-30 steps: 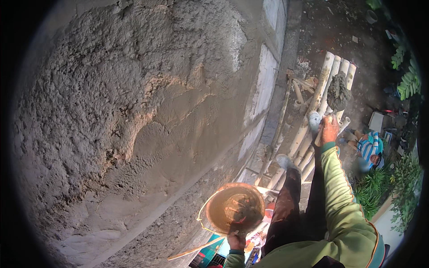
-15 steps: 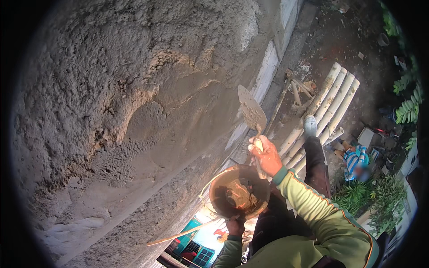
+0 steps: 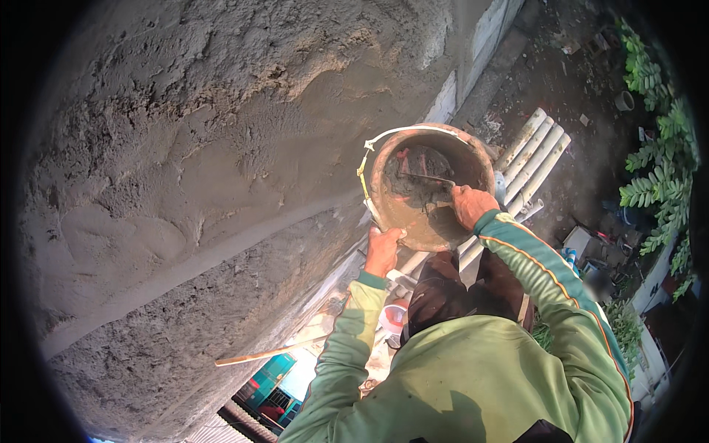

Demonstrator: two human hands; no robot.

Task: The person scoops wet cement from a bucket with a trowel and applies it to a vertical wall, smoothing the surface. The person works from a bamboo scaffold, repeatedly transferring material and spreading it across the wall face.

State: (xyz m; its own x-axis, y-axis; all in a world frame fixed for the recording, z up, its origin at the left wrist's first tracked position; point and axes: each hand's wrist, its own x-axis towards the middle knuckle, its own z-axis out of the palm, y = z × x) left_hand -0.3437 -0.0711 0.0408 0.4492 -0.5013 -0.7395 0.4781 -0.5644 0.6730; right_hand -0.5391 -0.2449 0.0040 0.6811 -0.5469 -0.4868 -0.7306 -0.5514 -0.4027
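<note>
View: head camera, looking steeply down a wall from a raised position; ground far below.
Left hand (image 3: 384,249): closed on the lower rim of a round mortar bucket (image 3: 391,203), carrying it from beneath; fingers curled under the edge.
Right hand (image 3: 470,204): clenched on the handle of a trowel (image 3: 427,181), reaching in over the right rim.
Bucket position: held up between chest and wall, just beside the wall face, tilted so its mouth faces the camera. A white wire bail (image 3: 399,131) arcs over the top-left rim.
Contents: grey wet mortar (image 3: 413,196) smeared over the bottom and sides; depth cannot be told.
Trowel: blade lies flat in the mortar near the bucket's centre, partly buried.
Wall (image 3: 192,170): fresh rough plaster coat above a straight horizontal step; coarser, darker coat below it.
Surroundings: pale bamboo poles (image 3: 532,159) of the scaffold under the bucket; green ferns (image 3: 653,162) at right; a thin stick (image 3: 269,353) jutting from the wall lower down.
Technique note (judgement): loading goes best with the bucket kept steady and tilted toward the trowel, blade slid under the mortar and drawn toward the near rim, taking a modest load centred on the blade.
Risk (judgement): one-handed rim hold is the weak point; a heavy scoop could tip the bucket.
</note>
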